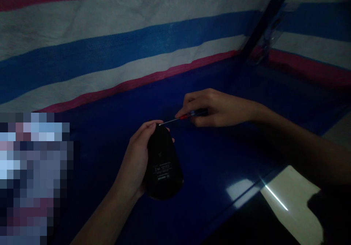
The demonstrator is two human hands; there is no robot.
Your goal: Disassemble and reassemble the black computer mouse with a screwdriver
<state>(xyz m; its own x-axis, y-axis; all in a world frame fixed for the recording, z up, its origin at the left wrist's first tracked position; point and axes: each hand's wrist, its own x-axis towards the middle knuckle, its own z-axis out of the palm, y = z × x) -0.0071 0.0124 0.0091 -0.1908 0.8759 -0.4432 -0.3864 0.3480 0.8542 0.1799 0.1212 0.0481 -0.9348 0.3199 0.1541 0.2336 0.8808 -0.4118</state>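
My left hand (142, 139) is wrapped round a black, oval, rounded device (166, 175) with small white print on the face turned up; its exact kind I cannot make out. The thumb lies at its narrow far end, and a few fingertips show past its right edge. A thin screwdriver (184, 117) with a red and dark handle is pinched in my right hand (212, 108). Its metal shaft points left, and the tip meets the far end of the device near my left thumb. Whether the tip sits in a screw or gap is too dark to tell.
Below the hands is a dark blue, shiny tabletop (208, 186). Striped red, white and blue sheeting (123, 44) hangs behind it, with a dark slanted post (263, 22) at the right. A blurred-out patch (30, 179) covers the lower left. A pale surface (293, 201) shows at lower right.
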